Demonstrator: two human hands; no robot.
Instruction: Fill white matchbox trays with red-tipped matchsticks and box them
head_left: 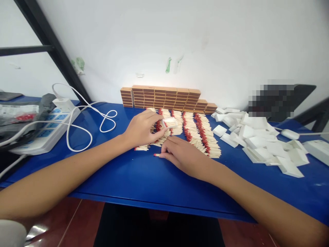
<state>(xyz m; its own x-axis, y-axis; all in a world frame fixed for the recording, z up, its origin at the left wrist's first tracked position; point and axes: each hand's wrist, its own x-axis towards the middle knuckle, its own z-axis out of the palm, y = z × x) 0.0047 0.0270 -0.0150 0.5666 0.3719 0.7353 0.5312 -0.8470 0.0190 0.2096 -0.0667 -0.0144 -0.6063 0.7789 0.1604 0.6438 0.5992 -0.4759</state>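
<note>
My left hand (144, 127) is closed on a small white matchbox tray (169, 123), which has matches with red heads inside and is held just above the table. Lower and to the right, my right hand (181, 154) pinches a few matches (156, 155), their red heads pointing left. How many are in the pinch I cannot tell. Rows of loose red-headed matches (203, 133) lie on the blue table behind and beside both hands. My hands hide part of the left rows.
Stacked brown matchboxes (164, 97) line the wall. A heap of white trays (259, 133) lies at right, near a dark upright object (295, 103). A power strip (48, 130) and white cable (91, 132) lie at left on the blue table (123, 185).
</note>
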